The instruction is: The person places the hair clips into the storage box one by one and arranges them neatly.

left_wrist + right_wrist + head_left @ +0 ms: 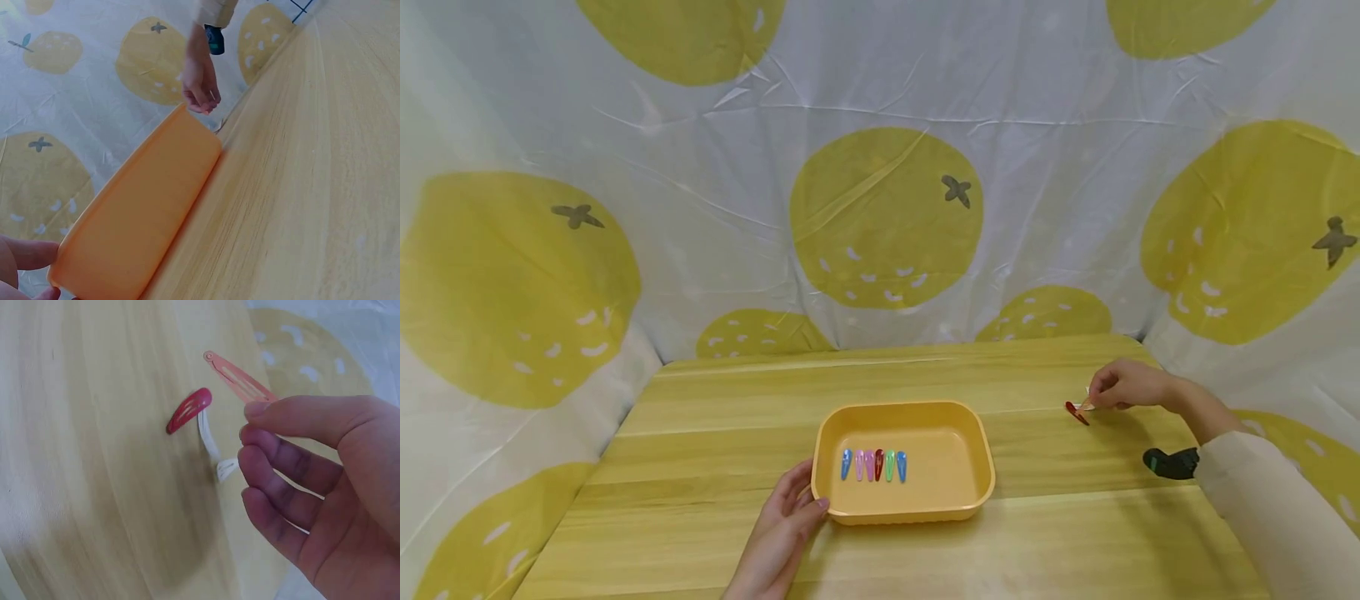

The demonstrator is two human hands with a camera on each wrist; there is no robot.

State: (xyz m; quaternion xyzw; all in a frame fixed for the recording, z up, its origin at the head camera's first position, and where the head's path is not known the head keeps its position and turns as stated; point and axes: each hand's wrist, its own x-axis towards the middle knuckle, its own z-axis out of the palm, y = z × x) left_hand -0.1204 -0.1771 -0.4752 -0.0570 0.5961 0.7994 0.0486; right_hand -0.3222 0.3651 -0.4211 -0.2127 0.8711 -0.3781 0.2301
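Observation:
My left hand (782, 525) grips the near left corner of a yellow plastic tray (925, 515), thumb at its rim. Inside the tray several snap hair clips (879, 465) lie side by side in a row: blue, pink, red and green. Over the right side of the table, my right hand (1131, 385) pinches an orange snap hair clip (240, 380) between thumb and forefinger, raised above the wood. Below it on the table lies a red hair clip (189, 411), touching a white clip (207, 437). Another white clip (226, 469) is partly hidden by my fingers.
The wooden table (722, 433) reaches back to a white cloth (715, 208) printed with yellow fruit. A black device (1170, 463) sits at my right wrist, beside the pale sleeve (1277, 508).

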